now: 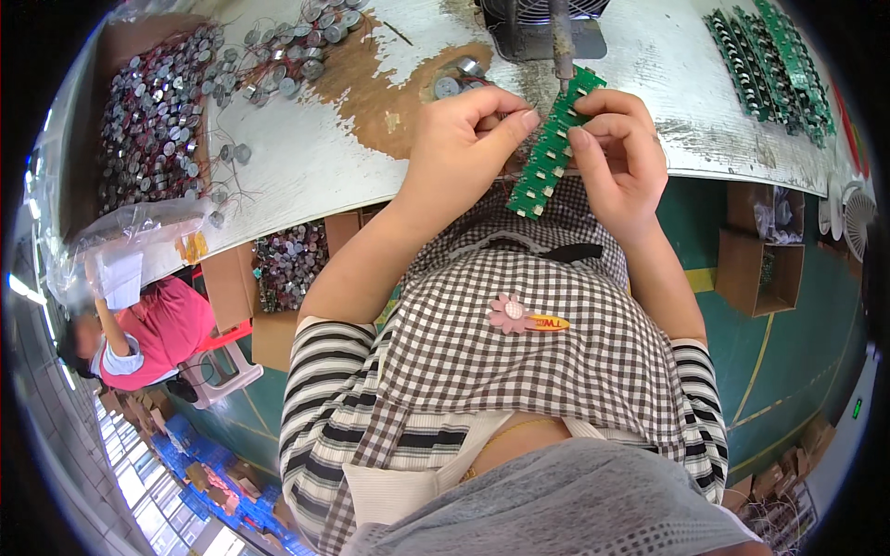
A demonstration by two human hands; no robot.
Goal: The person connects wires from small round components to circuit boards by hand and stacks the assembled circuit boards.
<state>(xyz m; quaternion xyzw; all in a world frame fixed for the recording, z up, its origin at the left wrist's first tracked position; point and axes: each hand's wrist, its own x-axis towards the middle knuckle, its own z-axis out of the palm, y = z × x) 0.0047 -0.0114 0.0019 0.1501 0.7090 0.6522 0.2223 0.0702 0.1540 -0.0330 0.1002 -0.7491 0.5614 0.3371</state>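
A long green circuit board strip point(547, 157) with a row of small pale connectors slants over the table's front edge. My right hand point(623, 153) is closed on its right side, fingertips and thumb pinching the edge. On the left, my left hand point(468, 139) is closed in a pinch beside the board; what lies between thumb and finger is too small to make out. A few round metal motors point(448, 87) lie just beyond that hand. The tip of a stained metal rod point(562, 56) comes down at the board's far end.
A box of small wired motors point(153, 120) stands at the left, with loose motors point(287, 56) beside it. More circuit board strips point(769, 74) lie far right. A black fan unit point(542, 28) stands at the back. Left, a person in pink point(162, 329) sits near the table.
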